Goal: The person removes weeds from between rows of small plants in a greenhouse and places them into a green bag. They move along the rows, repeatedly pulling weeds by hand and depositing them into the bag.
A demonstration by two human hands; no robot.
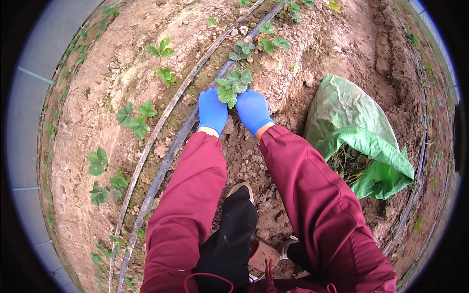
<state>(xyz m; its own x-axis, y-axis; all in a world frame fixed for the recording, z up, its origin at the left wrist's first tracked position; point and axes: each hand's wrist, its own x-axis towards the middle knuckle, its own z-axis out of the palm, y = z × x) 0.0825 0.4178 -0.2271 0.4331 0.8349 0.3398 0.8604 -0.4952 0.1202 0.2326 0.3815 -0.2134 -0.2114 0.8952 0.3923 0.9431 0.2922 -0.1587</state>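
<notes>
My left hand (213,110), in a blue glove, reaches down at the left side of a strawberry plant (234,85), beside a dark irrigation hose. On the plant's right side is my right hand (253,110), gloved the same way. Both hands are close to the plant's base, with its toothed green leaves between and just above them. The backs of the gloves hide my fingers, so whether they grip stems cannot be seen. The dark hose (165,164) passes under or just behind my left hand.
A paler hose (161,119) runs alongside on the left. More strawberry plants (135,119) grow on the soil bed. A green woven sack (351,110), its mouth turned back over dried plant matter (348,163), lies at right. A reddish container (263,254) sits near my feet.
</notes>
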